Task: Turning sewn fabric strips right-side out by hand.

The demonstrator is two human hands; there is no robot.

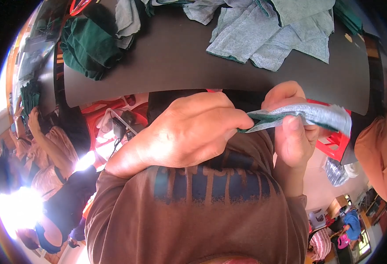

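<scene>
A narrow folded piece of cloth (pixel 330 115), pale grey-blue outside with dark green showing in its fold, is stretched between my hands in front of my chest. My left hand (pixel 193 130) pinches its left end between thumb and fingertips. My right hand (pixel 295 138) grips it further along, the thumb in front and bent fingers behind, and the free end sticks out to the right. Beyond my hands, on the dark table (pixel 171 66), lies a pile of similar grey-blue cloth pieces (pixel 255 37) with green undersides.
A crumpled dark green cloth (pixel 90 48) and a grey piece (pixel 127 22) lie at the table's left, near red-handled scissors (pixel 79 6). Red plastic stools (pixel 334 145) stand below the table edge. A person (pixel 52 154) handles green cloth at left; another person's arm (pixel 378 152) is at right.
</scene>
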